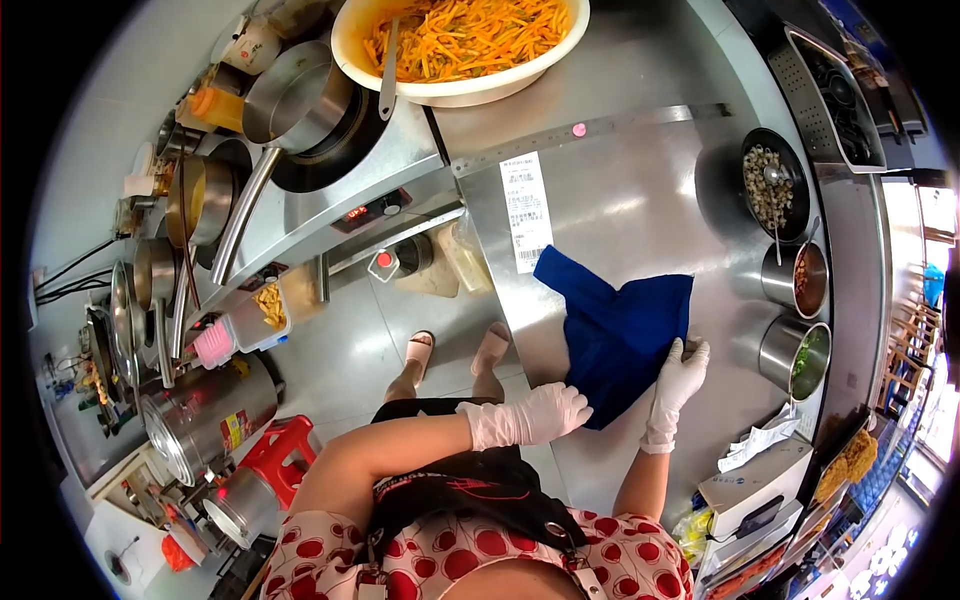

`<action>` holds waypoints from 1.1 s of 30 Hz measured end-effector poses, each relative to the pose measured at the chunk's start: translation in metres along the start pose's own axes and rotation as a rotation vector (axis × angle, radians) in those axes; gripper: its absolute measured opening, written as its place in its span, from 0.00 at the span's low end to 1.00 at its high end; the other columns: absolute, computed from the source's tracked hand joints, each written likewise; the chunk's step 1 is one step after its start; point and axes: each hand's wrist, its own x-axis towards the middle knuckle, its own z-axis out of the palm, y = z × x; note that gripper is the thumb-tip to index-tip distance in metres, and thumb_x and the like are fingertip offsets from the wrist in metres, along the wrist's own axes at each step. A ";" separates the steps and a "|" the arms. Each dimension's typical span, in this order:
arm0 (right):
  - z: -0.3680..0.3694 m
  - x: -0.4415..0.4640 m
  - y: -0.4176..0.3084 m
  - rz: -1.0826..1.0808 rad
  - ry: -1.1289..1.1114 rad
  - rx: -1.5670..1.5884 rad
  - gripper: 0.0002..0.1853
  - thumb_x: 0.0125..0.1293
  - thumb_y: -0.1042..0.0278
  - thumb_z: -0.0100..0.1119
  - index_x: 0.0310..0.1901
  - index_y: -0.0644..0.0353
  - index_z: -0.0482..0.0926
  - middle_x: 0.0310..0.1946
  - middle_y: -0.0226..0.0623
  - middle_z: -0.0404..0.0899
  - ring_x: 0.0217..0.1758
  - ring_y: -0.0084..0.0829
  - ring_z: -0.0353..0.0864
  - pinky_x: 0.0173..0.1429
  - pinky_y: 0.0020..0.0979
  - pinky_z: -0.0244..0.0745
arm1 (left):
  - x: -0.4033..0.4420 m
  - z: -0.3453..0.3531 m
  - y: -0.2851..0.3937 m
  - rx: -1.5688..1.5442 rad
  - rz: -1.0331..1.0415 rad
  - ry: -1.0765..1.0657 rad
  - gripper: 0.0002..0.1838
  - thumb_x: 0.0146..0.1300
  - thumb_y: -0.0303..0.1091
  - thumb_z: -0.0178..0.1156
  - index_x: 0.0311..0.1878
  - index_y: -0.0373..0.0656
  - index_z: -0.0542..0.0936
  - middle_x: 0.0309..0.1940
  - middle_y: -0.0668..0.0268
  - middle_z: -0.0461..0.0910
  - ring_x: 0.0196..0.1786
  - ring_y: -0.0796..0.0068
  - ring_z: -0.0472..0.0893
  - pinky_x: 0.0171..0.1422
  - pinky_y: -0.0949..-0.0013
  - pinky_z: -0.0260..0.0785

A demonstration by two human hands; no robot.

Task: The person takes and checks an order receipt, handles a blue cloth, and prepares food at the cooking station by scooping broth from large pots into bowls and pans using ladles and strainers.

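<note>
A dark blue cloth [625, 330] lies partly folded on the steel worktop [640, 225], one corner stretching toward the upper left. My left hand [548, 412], in a white disposable glove, has its fingers curled at the cloth's lower left edge and grips it there. On the opposite side my right hand [684, 374], gloved the same way, pinches the cloth's right edge between thumb and fingers. A printed paper receipt [526, 205] lies just above the cloth, its lower end touching the cloth's upper left corner.
A large bowl of orange shredded food [460, 94] stands at the top. Along the right edge are a pan of chopped food [800, 220] and two small pots [775, 355]. Saucepans [335, 125] crowd the left counter. A red stool [285, 455] stands on the floor.
</note>
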 end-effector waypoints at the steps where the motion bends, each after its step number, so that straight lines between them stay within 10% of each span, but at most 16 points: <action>1: -0.001 0.000 -0.009 -0.147 0.118 -0.093 0.07 0.61 0.77 0.60 0.41 0.63 0.77 0.34 0.36 0.78 0.37 0.32 0.78 0.45 0.31 0.74 | -0.003 0.002 -0.001 -0.073 0.000 -0.001 0.13 0.56 0.34 0.55 0.44 0.40 0.76 0.34 0.65 0.72 0.33 0.69 0.74 0.36 0.69 0.67; 3: -0.002 -0.001 -0.031 -0.443 0.356 -0.278 0.09 0.60 0.78 0.59 0.44 0.63 0.78 0.35 0.37 0.78 0.42 0.36 0.78 0.49 0.33 0.74 | -0.003 -0.016 -0.007 -0.144 -0.065 0.131 0.14 0.56 0.33 0.56 0.45 0.40 0.76 0.36 0.64 0.73 0.34 0.66 0.75 0.37 0.67 0.68; 10: 0.031 -0.023 -0.118 -0.786 -0.428 0.139 0.12 0.57 0.79 0.59 0.44 0.64 0.80 0.47 0.44 0.79 0.49 0.43 0.76 0.56 0.38 0.71 | -0.012 -0.048 -0.050 0.060 -0.486 0.610 0.16 0.53 0.27 0.61 0.48 0.40 0.78 0.50 0.59 0.75 0.45 0.60 0.78 0.44 0.63 0.72; 13: 0.062 -0.028 -0.138 -1.012 -0.443 0.093 0.14 0.57 0.72 0.57 0.45 0.63 0.79 0.46 0.40 0.79 0.47 0.41 0.76 0.51 0.38 0.72 | -0.020 -0.053 -0.070 0.108 -0.615 0.591 0.14 0.53 0.27 0.62 0.45 0.43 0.78 0.51 0.65 0.76 0.41 0.61 0.76 0.42 0.63 0.72; 33: 0.096 -0.030 -0.132 -1.075 -0.363 0.083 0.14 0.50 0.74 0.57 0.41 0.60 0.82 0.45 0.31 0.80 0.41 0.35 0.76 0.44 0.36 0.73 | -0.033 -0.045 -0.091 0.131 -0.642 0.489 0.12 0.54 0.30 0.61 0.43 0.43 0.77 0.54 0.68 0.75 0.43 0.67 0.75 0.44 0.65 0.70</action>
